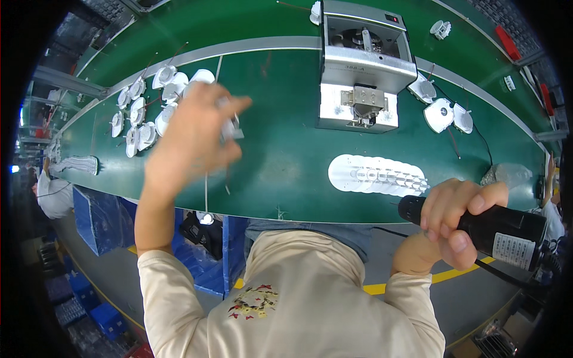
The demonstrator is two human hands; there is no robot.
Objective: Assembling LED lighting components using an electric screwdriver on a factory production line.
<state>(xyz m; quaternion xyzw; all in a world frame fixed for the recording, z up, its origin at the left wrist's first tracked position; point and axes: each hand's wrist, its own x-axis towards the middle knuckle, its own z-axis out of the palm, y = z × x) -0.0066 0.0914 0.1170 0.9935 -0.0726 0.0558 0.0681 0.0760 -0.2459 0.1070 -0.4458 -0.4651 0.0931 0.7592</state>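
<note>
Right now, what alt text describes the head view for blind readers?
A person holds a black tool in the right grip at a green workbench; the blurred left grip is near white parts. A silver machine stands beyond overlapping white discs.

Left hand (194, 132) motion-blurred, forearm (154, 222) angled up, thumb (227, 154) and 1 finger (237, 106) spread apart; right hand (456, 219) lower, fingers (441, 207) curled in a tight grip.
</note>
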